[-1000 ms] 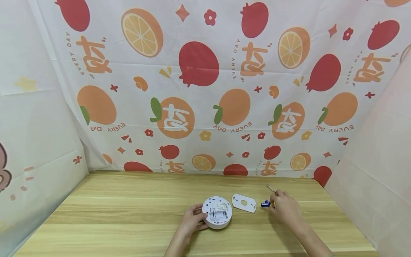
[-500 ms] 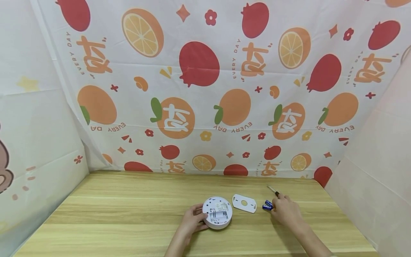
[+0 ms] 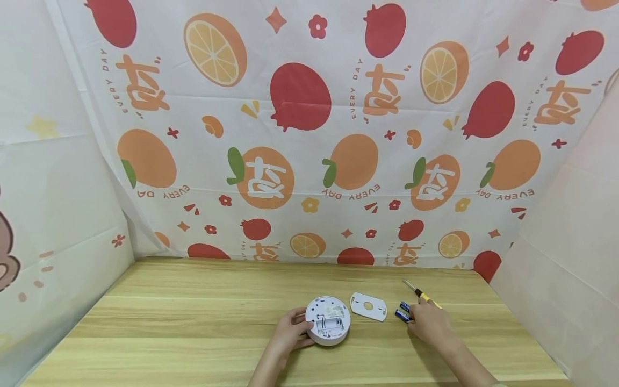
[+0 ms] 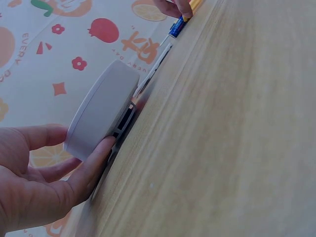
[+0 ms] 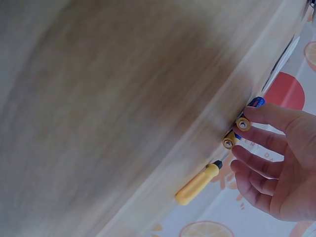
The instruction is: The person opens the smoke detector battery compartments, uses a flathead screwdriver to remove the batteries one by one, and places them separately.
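A round white smoke detector [image 3: 329, 314] lies with its battery compartment facing up. My left hand [image 3: 289, 333] grips it at the left edge, the thumb on its top and the fingers at the side, as the left wrist view also shows. My right hand [image 3: 431, 324] pinches one blue-and-gold battery [image 5: 242, 123] between thumb and index finger; the other fingers are bent and hold nothing. Right beside it lies a second battery [image 5: 228, 143]. A yellow-handled screwdriver [image 5: 197, 185] rests on the table just beyond the right hand.
A flat white mounting plate [image 3: 360, 304] with a round hole lies between the detector and the batteries. The wooden table [image 3: 184, 322] ends at a fruit-print cloth [image 3: 300, 236] behind, with pale cloth on both sides.
The right hand has let go of the screwdriver, whose yellow handle now shows, and its fingertips have come to one battery. Both batteries are more plainly seen. The left hand stays on the detector.
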Demonstrator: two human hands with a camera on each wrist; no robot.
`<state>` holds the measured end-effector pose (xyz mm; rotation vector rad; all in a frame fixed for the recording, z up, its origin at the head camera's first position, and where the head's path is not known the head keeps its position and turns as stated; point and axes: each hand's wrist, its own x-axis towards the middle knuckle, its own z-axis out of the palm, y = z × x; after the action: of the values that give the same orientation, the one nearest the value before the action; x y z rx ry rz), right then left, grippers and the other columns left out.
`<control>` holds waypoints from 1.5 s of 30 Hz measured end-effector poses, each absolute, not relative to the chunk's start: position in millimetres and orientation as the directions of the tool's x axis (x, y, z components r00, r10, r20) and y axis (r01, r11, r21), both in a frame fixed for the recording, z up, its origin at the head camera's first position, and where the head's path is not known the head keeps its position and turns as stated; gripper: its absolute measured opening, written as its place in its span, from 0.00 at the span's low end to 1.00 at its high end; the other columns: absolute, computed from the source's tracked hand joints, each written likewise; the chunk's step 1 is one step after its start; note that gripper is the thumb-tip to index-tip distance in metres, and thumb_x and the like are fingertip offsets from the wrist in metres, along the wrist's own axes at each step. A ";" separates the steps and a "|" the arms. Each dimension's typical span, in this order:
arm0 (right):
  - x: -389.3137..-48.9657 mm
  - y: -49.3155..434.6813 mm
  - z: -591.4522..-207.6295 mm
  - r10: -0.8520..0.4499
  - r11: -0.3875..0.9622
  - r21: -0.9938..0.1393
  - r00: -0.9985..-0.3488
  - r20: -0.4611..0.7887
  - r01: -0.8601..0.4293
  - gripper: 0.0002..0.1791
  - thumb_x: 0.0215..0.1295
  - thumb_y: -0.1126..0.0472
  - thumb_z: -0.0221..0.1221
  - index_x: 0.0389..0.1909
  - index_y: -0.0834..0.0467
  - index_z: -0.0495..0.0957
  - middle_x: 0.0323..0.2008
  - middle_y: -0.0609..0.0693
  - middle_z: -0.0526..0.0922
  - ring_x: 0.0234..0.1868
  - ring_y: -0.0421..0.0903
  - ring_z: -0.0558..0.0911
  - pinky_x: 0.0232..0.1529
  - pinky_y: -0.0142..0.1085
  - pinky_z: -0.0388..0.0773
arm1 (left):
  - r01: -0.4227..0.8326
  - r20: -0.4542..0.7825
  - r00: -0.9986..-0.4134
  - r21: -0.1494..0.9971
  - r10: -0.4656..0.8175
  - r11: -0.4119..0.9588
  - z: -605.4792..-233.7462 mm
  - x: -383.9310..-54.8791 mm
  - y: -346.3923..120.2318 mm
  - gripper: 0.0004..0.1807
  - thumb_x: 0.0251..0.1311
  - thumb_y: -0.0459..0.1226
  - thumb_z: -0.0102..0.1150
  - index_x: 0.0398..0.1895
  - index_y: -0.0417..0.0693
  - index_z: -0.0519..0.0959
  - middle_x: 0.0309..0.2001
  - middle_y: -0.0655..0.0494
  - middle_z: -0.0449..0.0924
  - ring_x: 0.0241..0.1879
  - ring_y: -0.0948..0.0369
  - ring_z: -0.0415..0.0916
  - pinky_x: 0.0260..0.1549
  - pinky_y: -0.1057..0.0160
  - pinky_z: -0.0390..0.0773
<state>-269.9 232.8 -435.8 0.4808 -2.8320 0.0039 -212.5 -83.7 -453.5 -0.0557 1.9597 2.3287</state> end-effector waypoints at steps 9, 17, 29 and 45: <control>-271.5 234.0 -435.7 -0.321 0.945 0.025 -0.915 0.246 -0.325 0.13 0.39 0.63 0.62 0.11 0.52 0.66 0.19 0.48 0.66 0.23 0.46 0.68 0.14 0.38 0.67 | -0.099 -0.090 -0.994 0.980 0.059 -0.170 -453.1 -213.0 -82.5 0.28 0.57 0.25 0.49 0.59 0.18 0.54 0.53 0.24 0.63 0.42 0.50 0.73 0.36 0.54 0.81; -277.6 228.0 -431.3 -0.336 0.936 -0.001 -0.891 0.304 -0.353 0.12 0.45 0.60 0.64 0.14 0.51 0.70 0.21 0.46 0.68 0.25 0.46 0.69 0.14 0.35 0.67 | -0.098 -0.090 -0.994 0.982 0.061 -0.160 -452.0 -212.5 -83.4 0.28 0.57 0.26 0.49 0.59 0.18 0.55 0.53 0.24 0.63 0.43 0.50 0.73 0.37 0.54 0.80; -292.5 196.9 -421.6 -0.396 0.897 -0.104 -0.884 0.247 -0.431 0.09 0.46 0.55 0.66 0.26 0.54 0.79 0.26 0.44 0.71 0.29 0.42 0.72 0.22 0.35 0.72 | -0.095 -0.086 -0.994 0.982 0.066 -0.163 -453.2 -213.0 -82.9 0.28 0.57 0.25 0.48 0.59 0.18 0.54 0.53 0.24 0.62 0.43 0.50 0.73 0.37 0.54 0.80; -306.0 170.7 -430.6 -0.489 0.840 -0.252 -0.872 0.032 -0.481 0.29 0.46 0.52 0.69 0.47 0.65 0.76 0.44 0.57 0.75 0.42 0.52 0.74 0.43 0.47 0.74 | -0.088 -0.079 -0.995 0.984 0.060 -0.153 -452.2 -210.6 -83.4 0.27 0.58 0.26 0.49 0.58 0.18 0.56 0.52 0.25 0.64 0.43 0.51 0.73 0.35 0.55 0.81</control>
<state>-306.0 170.7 -430.6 0.8031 -3.0452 0.4039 -210.6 -83.4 -452.2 -0.0329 1.9786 2.3137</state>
